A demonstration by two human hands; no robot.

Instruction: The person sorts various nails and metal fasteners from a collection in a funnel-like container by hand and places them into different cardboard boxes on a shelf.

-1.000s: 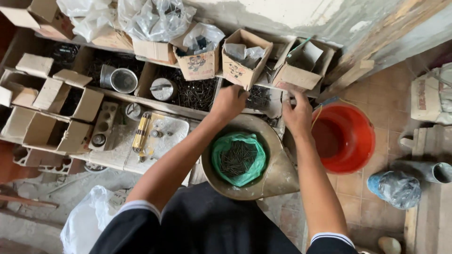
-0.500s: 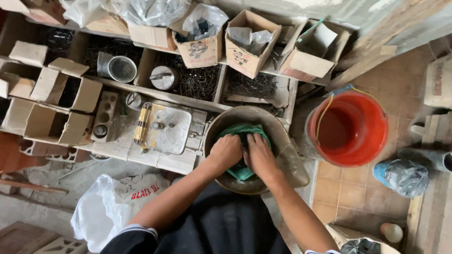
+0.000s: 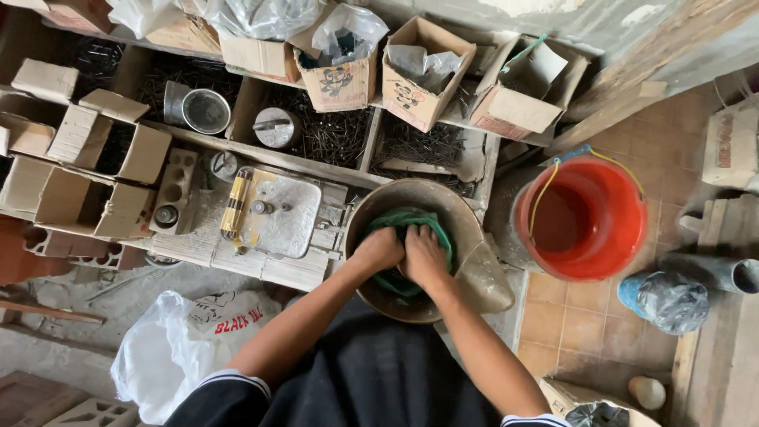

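Both hands, left hand (image 3: 379, 250) and right hand (image 3: 423, 255), press side by side into the round metal pan (image 3: 443, 207), fingers clenched on the green bag (image 3: 399, 219) inside it.

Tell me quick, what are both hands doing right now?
Left hand: closed on the green bag in the round pan.
Right hand: closed on the same green bag.

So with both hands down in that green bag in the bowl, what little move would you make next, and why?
Probably gather the bag's rim upward. Both the left hand and the right hand are pressed side by side into the green bag, which sits slumped inside the round metal bowl. Its edges spread loosely around the hands, so bunching them would likely keep whatever is inside from spilling. The contents are hidden.
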